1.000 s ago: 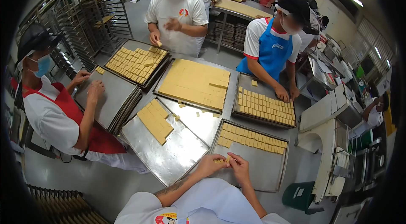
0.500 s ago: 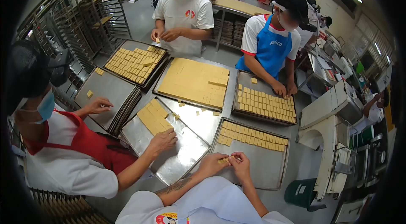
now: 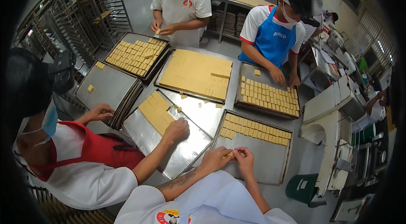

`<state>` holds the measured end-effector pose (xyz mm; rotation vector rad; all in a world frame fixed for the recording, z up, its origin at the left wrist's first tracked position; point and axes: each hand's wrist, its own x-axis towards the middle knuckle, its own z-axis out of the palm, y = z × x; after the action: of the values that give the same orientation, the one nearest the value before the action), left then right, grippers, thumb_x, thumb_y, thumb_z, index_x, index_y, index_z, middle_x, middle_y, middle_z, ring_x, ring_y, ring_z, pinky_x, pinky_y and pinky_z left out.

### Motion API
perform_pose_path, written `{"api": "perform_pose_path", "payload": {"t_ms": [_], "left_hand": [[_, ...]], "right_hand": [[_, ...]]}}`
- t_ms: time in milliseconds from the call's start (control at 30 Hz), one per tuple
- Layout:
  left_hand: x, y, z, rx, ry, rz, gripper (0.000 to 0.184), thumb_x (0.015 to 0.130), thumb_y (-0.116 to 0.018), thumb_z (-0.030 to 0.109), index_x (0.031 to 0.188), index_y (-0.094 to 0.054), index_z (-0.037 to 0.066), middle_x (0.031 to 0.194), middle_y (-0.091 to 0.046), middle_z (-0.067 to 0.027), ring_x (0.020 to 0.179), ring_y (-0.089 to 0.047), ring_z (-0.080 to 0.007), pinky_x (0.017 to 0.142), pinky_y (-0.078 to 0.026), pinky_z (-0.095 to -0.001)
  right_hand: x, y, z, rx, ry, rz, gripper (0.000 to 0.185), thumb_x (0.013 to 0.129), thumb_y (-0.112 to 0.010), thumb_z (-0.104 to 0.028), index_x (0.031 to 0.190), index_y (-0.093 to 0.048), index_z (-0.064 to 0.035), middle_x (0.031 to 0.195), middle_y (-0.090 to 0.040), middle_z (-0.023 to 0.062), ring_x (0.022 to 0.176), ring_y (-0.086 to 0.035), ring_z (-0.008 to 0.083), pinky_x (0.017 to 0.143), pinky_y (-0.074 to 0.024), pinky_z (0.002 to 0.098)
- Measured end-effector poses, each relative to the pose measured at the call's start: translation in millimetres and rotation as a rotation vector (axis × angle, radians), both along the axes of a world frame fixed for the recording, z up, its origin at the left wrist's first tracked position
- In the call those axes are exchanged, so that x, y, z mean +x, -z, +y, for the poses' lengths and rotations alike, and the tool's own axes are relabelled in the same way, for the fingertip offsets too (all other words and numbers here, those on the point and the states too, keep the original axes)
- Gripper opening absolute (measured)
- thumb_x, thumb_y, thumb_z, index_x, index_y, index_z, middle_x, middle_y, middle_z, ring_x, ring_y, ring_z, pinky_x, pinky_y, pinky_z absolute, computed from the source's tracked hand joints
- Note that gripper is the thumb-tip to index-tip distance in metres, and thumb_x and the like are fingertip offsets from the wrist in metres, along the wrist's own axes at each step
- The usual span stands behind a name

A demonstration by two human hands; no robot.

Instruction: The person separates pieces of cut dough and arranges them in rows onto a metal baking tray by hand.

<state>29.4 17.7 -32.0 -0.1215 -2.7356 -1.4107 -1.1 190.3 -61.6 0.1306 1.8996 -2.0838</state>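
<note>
Small yellow dough pieces point(image 3: 229, 154) lie in the curled fingers of my left hand point(image 3: 215, 159), held over the near edge of a metal tray. My right hand point(image 3: 245, 161) is closed in a pinch, its fingertips right beside those pieces and seemingly gripping one, partly hidden by the fingers. Below both hands is the tray point(image 3: 264, 162), with rows of cut dough blocks point(image 3: 253, 129) along its far side and bare metal nearer me.
To my left, a co-worker in a red apron point(image 3: 108, 152) reaches over a tray with a dough slab point(image 3: 155, 112). Beyond lies a larger scored dough sheet point(image 3: 194, 71). A co-worker in a blue apron point(image 3: 275, 42) handles blocks. A green bin point(image 3: 301, 186) stands right.
My hands stay together over the tray, the right fingers shifting slightly. The red-aproned co-worker's hand has moved right, off the slab's edge. The blue-aproned co-worker's hands have drawn apart a little.
</note>
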Motion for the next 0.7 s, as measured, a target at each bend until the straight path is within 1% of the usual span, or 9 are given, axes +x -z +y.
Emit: {"api": "perform_pose_path", "payload": {"t_ms": [200,300,367,433,467,500,533,600,700], "left_hand": [[-3,9,0,0.009,-0.066,-0.02,0.026,0.087,-0.07,0.034,0.101,-0.076,0.012,0.09,-0.07,-0.0087,0.079,-0.069,-0.032,0.067,-0.055,-0.041],[-3,5,0,0.003,-0.049,-0.03,0.027,0.089,-0.069,0.035,0.1,-0.076,0.012,0.09,-0.07,-0.0093,0.08,-0.069,-0.033,0.068,-0.055,-0.0418],[-3,10,5,-0.013,-0.118,-0.041,0.03,0.086,-0.073,0.037,0.1,-0.076,0.01,0.09,-0.071,-0.0103,0.08,-0.069,-0.0319,0.068,-0.056,-0.0401],[-5,-1,6,-0.003,-0.115,-0.067,0.026,0.085,-0.076,0.031,0.099,-0.076,0.009,0.092,-0.073,-0.0098,0.082,-0.071,-0.0301,0.07,-0.057,-0.0384],[-6,6,5,-0.012,-0.097,-0.043,0.023,0.086,-0.076,0.028,0.099,-0.076,0.01,0.091,-0.073,-0.0094,0.081,-0.071,-0.0284,0.07,-0.057,-0.037],[-6,7,6,-0.017,-0.09,0.03,0.021,0.087,-0.072,0.031,0.096,-0.076,0.012,0.086,-0.07,-0.0071,0.075,-0.069,-0.0304,0.063,-0.054,-0.0405],[-5,9,8,-0.024,-0.069,0.035,0.023,0.085,-0.075,0.031,0.098,-0.076,0.012,0.088,-0.071,-0.0059,0.076,-0.069,-0.0304,0.064,-0.055,-0.0404],[-7,1,5,-0.053,-0.033,-0.043,0.026,0.085,-0.077,0.027,0.104,-0.076,0.01,0.088,-0.072,-0.0093,0.076,-0.071,-0.0232,0.07,-0.056,-0.0322],[-5,25,-1,0.194,-0.005,-0.215,0.028,0.085,-0.078,0.023,0.107,-0.076,0.006,0.088,-0.074,-0.0082,0.076,-0.07,-0.0169,0.071,-0.055,-0.0276]], "right_hand": [[1,-20,1,-0.076,-0.089,0.05,0.032,0.095,-0.066,-0.01,0.124,-0.061,0.0034,0.105,-0.062,0.0079,0.089,-0.067,0.0166,0.081,-0.0583,0.029],[-1,-12,7,-0.064,-0.111,0.012,0.034,0.094,-0.066,-0.007,0.126,-0.06,0.0049,0.11,-0.065,0.0108,0.094,-0.068,0.0171,0.084,-0.0573,0.0298],[-3,-6,11,-0.012,-0.136,0.01,0.034,0.094,-0.066,-0.007,0.125,-0.06,0.0051,0.112,-0.066,0.0119,0.096,-0.068,0.0175,0.085,-0.057,0.0302],[-3,-18,7,0.003,-0.134,0.006,0.032,0.095,-0.066,-0.007,0.124,-0.06,0.0052,0.111,-0.067,0.0117,0.098,-0.068,0.018,0.086,-0.0569,0.0307],[-5,-14,7,0.026,-0.127,0.009,0.032,0.095,-0.066,-0.007,0.124,-0.061,0.0046,0.111,-0.067,0.0115,0.097,-0.068,0.0172,0.084,-0.0569,0.0298],[-4,-8,7,0.047,-0.124,0.011,0.032,0.094,-0.067,-0.007,0.124,-0.061,0.0039,0.111,-0.067,0.0113,0.096,-0.068,0.0163,0.083,-0.0569,0.0289],[-2,-5,5,0.017,-0.083,-0.006,0.03,0.094,-0.067,-0.007,0.122,-0.062,0.0031,0.11,-0.067,0.0116,0.092,-0.068,0.0154,0.08,-0.0569,0.0278],[-5,1,9,-0.006,-0.002,-0.028,0.028,0.093,-0.067,-0.006,0.12,-0.063,0.002,0.107,-0.068,0.0118,0.085,-0.069,0.0139,0.076,-0.0566,0.026],[-26,12,27,0.102,0.079,-0.011,0.025,0.091,-0.067,-0.004,0.115,-0.064,0.0019,0.099,-0.07,0.0109,0.077,-0.068,0.0122,0.07,-0.0557,0.0246]]}}
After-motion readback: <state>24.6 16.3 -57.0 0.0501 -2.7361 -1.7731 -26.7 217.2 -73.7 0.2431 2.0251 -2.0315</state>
